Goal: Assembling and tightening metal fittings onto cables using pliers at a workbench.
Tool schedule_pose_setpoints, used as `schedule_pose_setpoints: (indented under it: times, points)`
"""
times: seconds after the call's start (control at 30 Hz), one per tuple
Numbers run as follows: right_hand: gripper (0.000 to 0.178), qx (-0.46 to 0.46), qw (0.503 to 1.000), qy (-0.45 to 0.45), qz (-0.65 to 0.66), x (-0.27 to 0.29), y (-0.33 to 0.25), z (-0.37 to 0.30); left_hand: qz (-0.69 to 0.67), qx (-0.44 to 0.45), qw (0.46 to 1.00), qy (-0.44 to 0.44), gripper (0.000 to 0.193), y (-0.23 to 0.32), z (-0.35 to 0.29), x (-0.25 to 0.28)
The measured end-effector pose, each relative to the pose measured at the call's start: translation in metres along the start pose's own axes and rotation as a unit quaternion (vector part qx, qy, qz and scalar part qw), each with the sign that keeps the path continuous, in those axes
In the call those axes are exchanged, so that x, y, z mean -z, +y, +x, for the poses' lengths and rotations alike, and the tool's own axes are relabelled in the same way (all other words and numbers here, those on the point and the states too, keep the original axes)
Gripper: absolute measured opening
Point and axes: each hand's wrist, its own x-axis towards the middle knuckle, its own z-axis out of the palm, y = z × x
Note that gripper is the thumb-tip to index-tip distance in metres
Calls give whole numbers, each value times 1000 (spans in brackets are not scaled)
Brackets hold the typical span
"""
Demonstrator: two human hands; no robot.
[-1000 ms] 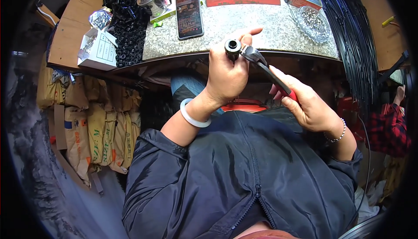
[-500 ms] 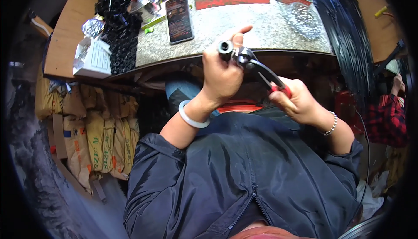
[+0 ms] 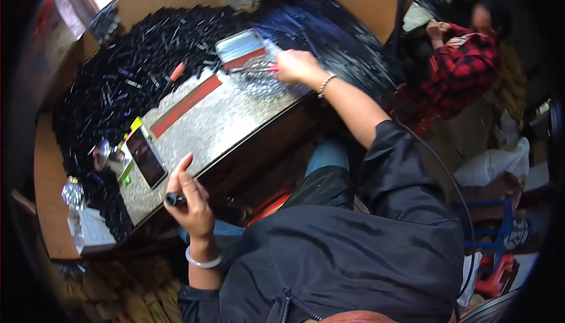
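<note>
My left hand (image 3: 193, 202) is closed around a short black tube (image 3: 175, 199), whose round end pokes out beside the thumb, just off the near edge of the work surface. At the far right of that surface, my right hand (image 3: 298, 67) is closed on red-handled pliers (image 3: 254, 69). The plier jaws reach over a heap of small shiny silvery pieces (image 3: 259, 83), next to a rectangular container (image 3: 240, 46) with a red side. Blur hides whether the jaws touch any piece.
A phone (image 3: 146, 159) lies on the speckled board (image 3: 215, 120) beside a red strip (image 3: 185, 105). Black tube-like parts (image 3: 118, 87) are heaped behind, and long black strands (image 3: 335, 28) lie to the right. A white box (image 3: 94, 229) stands at left. A person in a checked shirt (image 3: 462, 67) sits at right.
The pliers, in my right hand, have left the tube and moved right and away to the silvery heap. My left hand keeps the tube, now lower left. The whole view has turned.
</note>
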Motion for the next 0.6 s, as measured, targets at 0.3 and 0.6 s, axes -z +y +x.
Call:
schedule_pose_setpoints:
  times: [0.3,0.6]
  points:
    - [22,-6,1000,-1,4,10,-14,-5,24,-2,1000,0,31,1,1,-1]
    - [20,43,994,101,12,3,-5,-6,88,-27,995,-31,27,3,0,-6]
